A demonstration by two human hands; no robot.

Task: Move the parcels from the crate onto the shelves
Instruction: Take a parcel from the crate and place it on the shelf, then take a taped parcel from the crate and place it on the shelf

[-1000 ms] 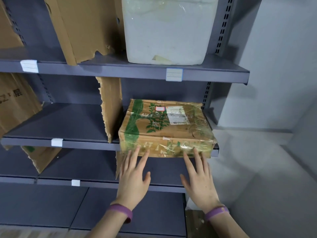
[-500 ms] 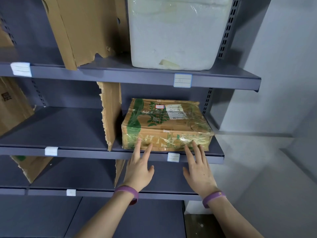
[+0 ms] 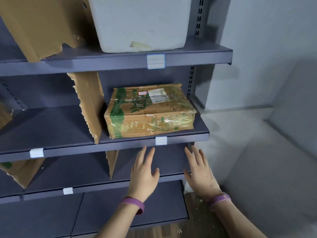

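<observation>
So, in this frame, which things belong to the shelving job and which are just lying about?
Part of the job:
- taped parcel, lying on the middle shelf
- left hand and right hand, both open, just below that shelf's front edge

Just there:
- white foam box on the upper shelf
- torn cardboard dividers
- shelf labels

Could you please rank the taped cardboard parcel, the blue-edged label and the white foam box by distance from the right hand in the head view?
1. Taped brown cardboard parcel, on the middle shelf, above the right hand.
2. Blue-edged white label, front edge of the upper shelf.
3. White foam box, atop that shelf.
</observation>
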